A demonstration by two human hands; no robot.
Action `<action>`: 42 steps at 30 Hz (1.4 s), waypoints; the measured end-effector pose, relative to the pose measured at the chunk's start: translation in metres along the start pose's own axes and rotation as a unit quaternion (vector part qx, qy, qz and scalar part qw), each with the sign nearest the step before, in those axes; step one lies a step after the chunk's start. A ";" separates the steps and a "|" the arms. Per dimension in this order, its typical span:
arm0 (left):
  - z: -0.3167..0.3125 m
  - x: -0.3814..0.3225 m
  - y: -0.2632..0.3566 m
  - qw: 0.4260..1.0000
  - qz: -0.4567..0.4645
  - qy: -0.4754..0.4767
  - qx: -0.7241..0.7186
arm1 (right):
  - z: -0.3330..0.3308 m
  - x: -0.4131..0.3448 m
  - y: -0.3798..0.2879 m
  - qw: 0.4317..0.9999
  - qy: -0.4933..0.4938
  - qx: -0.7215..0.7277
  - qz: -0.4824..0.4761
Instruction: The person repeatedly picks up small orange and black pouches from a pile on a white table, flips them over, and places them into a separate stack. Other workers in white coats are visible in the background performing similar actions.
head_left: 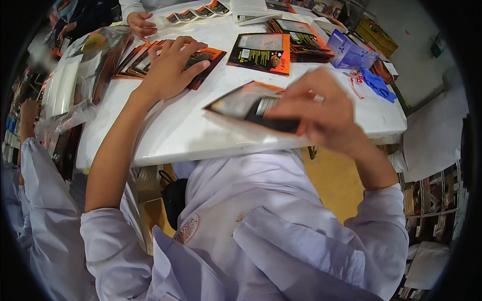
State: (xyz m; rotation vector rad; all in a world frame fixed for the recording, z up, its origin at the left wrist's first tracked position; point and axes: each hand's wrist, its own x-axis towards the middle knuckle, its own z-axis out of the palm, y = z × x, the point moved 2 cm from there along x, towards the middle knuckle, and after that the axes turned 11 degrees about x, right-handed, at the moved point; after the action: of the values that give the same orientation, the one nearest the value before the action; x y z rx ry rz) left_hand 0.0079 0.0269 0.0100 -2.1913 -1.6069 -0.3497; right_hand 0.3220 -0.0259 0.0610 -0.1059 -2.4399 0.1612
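My left hand [175, 67] rests with spread fingers on a fanned row of black and orange printed food pouches [131, 64] on the white table [180, 139]. My right hand [316, 109], blurred, is at the right end of a single pouch [260, 101] with a clear window, close to the table's front edge; its fingertips lie over the printed part, and the thumb is hidden. Beyond it, another pouch [260, 52] lies flat with its barcode side up, beside a thick stack of similar pouches [307, 43].
Plastic-wrapped pouches [96, 64] cover the table's left end. On the right are a blue-purple box [350, 50] and a blue glove [377, 84]. A strip of labels [197, 13] lies at the far side, near a co-worker's hand [141, 24]. Another worker's sleeve [45, 180] is at left.
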 end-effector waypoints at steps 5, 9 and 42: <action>0.005 0.054 0.057 0.987 0.128 0.025 -0.093 | -0.089 0.035 0.046 0.947 0.288 -0.141 0.016; 0.031 0.072 0.080 0.980 0.133 -0.031 -0.146 | -0.080 -0.003 0.181 0.972 0.178 -0.095 0.119; 0.026 0.014 0.011 0.972 -0.088 -0.219 -0.007 | -0.060 -0.060 0.233 0.938 0.052 -0.098 0.328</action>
State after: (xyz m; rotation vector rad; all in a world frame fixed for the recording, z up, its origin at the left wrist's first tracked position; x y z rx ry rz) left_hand 0.0215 0.0482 -0.0085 -2.2506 -2.0388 0.0865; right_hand 0.4143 0.2028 0.0357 -0.9929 -2.2198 0.1965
